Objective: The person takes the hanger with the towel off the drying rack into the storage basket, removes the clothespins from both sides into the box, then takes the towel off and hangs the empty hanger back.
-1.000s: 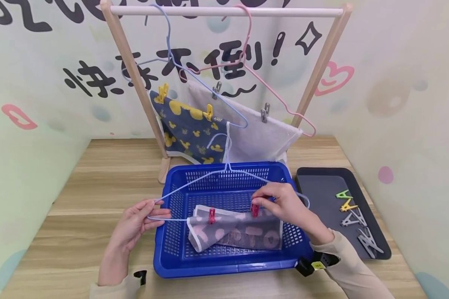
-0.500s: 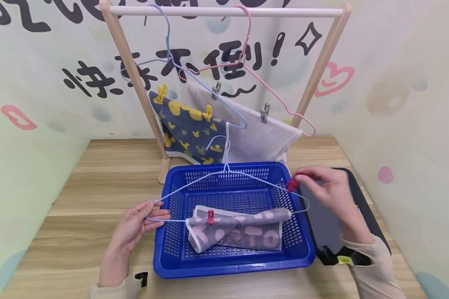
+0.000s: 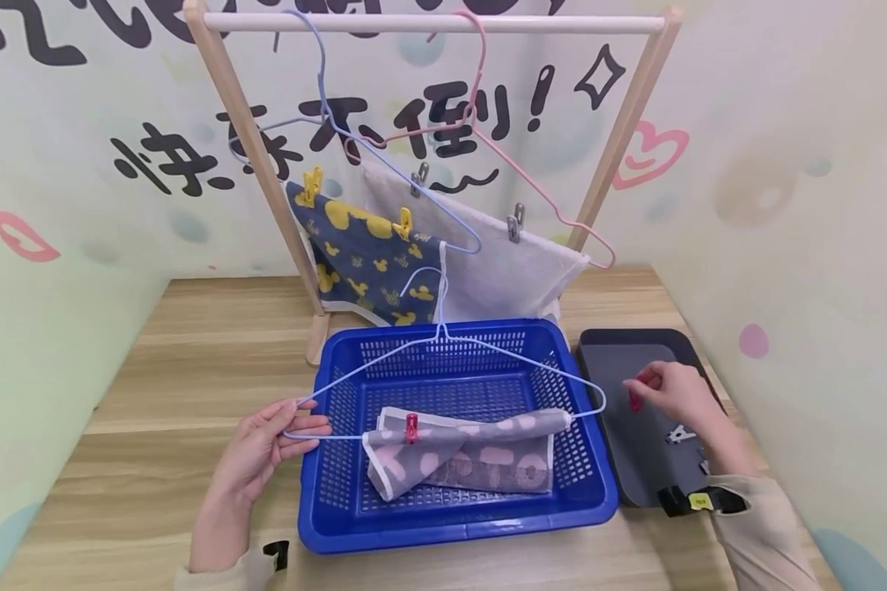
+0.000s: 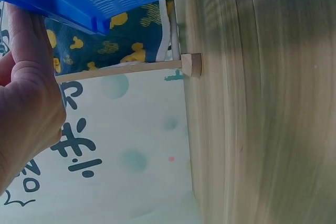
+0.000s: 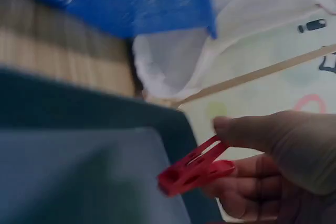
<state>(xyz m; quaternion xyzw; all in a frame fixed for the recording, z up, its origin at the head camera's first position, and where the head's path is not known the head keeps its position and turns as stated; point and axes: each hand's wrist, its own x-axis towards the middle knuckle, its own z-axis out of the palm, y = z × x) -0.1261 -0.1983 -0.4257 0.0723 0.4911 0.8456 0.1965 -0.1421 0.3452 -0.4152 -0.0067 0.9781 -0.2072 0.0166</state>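
My left hand (image 3: pixel 262 439) pinches the left corner of a light-blue wire hanger (image 3: pixel 513 355) between thumb and fingers, at the basket's left rim. Over the hanger's lower bar hangs a grey cloth with pink spots (image 3: pixel 498 460), bunched inside the blue basket (image 3: pixel 458 533). One red clothespin (image 3: pixel 411 428) clips the cloth on its left part. My right hand (image 3: pixel 676 398) is over the dark tray (image 3: pixel 628 484), pinching a second red clothespin (image 5: pixel 191 171) by its handles, with thumb on one side and fingers on the other.
Grey clothespins (image 3: pixel 680 435) lie in the tray, partly hidden by my right hand. Behind the basket stands a rack with a white bar (image 3: pixel 443 24). On it hang a navy cloth (image 3: pixel 362 263) with yellow clips and a white cloth (image 3: pixel 480 271) with grey clips.
My right hand has taken the second red clothespin off the cloth's right part and carried it right, over the tray. My left hand keeps its hold on the hanger.
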